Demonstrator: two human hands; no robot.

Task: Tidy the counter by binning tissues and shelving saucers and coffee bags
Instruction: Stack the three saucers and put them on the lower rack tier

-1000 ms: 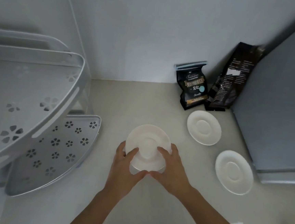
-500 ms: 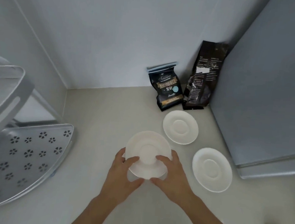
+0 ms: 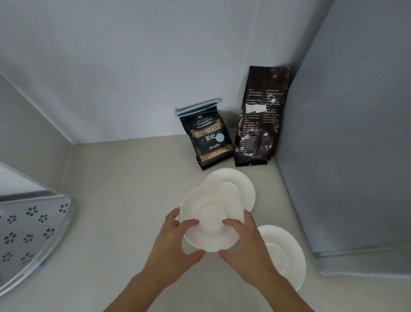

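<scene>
Both hands hold one white saucer above the beige counter. My left hand grips its near left rim and my right hand its near right rim. The held saucer partly covers a second white saucer lying on the counter behind it. A third saucer lies to the right, partly hidden by my right hand. Two coffee bags stand in the back corner: a small black bag with a blue clip and a taller dark bag.
A perforated metal corner shelf stands at the left. A tall grey appliance wall closes off the right side. White walls meet behind the bags. Bare beige counter stretches between the shelf and the saucers.
The held saucer has shifted right, and now overlaps the back saucer. The view has swung right, so the shelf slid toward the left edge and its upper tier left the frame.
</scene>
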